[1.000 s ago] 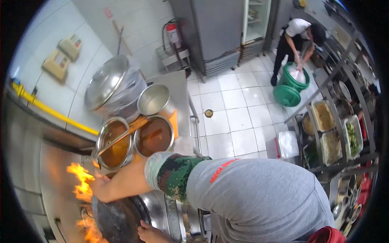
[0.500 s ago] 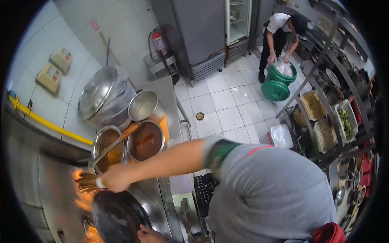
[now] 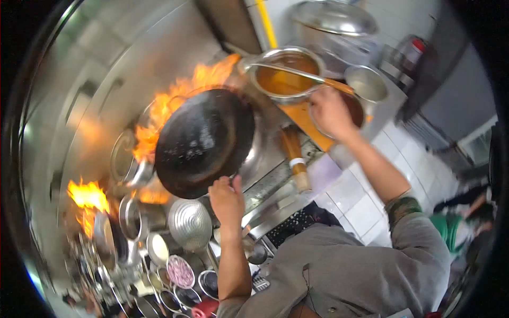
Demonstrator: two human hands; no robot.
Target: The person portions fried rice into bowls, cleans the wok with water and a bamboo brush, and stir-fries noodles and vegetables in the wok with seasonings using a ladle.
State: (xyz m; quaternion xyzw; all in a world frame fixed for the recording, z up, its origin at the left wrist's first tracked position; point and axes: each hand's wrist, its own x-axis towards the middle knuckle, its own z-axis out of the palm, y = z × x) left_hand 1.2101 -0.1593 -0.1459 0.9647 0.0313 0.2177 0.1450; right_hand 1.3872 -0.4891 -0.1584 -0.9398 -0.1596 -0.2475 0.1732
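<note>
My left hand (image 3: 228,199) is closed at the near rim of a black wok (image 3: 204,143), which is tilted beside high flames. The wok's inside is dark and bare. My right hand (image 3: 333,112) is blurred, at the wooden handle of a ladle (image 3: 297,70); whether its fingers grip the handle cannot be made out. That ladle lies across a steel pot of orange-brown liquid (image 3: 286,82). Partly behind my right hand stands a second pot of dark reddish liquid (image 3: 354,108). A bamboo wok brush (image 3: 297,159) with a white band rests on the stove's front edge.
Flames (image 3: 87,196) also rise at another burner on the left. A perforated strainer (image 3: 190,223) and several bowls, one with chopped purple pieces (image 3: 181,271), are at lower left. A lidded stockpot (image 3: 339,40) stands behind. A co-worker bends near a green bin (image 3: 446,230).
The wok brush has left my right hand and now lies on the stove edge. My right hand has moved to the ladle's handle. The view has swung left, and the wok is tilted up.
</note>
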